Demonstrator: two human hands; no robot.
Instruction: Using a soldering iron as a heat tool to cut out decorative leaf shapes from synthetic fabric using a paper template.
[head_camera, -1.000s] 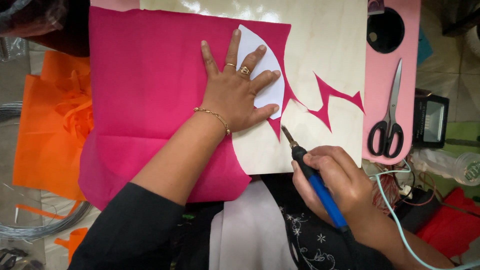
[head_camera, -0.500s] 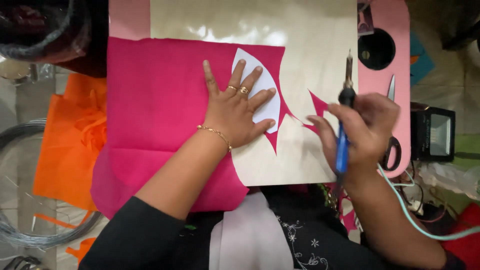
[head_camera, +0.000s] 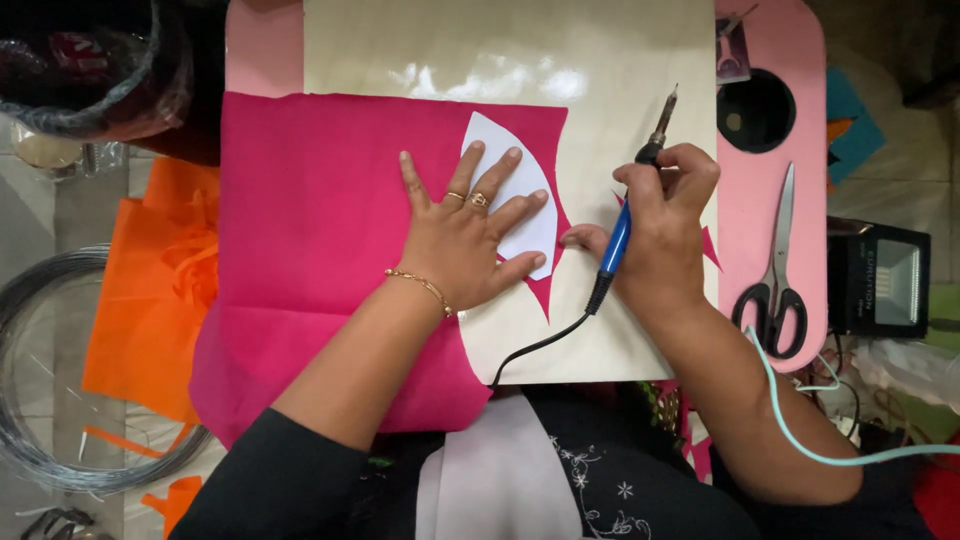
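Under spread left fingers (head_camera: 497, 192) lies the white template (head_camera: 520, 190).

One pair of scissors (head_camera: 772, 270), one soldering iron (head_camera: 628, 205), two hands.

By my right side, past the pink table edge, sits a black box (head_camera: 880, 278) with a flat grey square face like a screen. It has small white writing on it.

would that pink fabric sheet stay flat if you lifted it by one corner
Probably not: the pink fabric sheet drapes limply over the board's near edge, so it looks thin, light and floppy. The left hand pressing it flat suggests it shifts easily.
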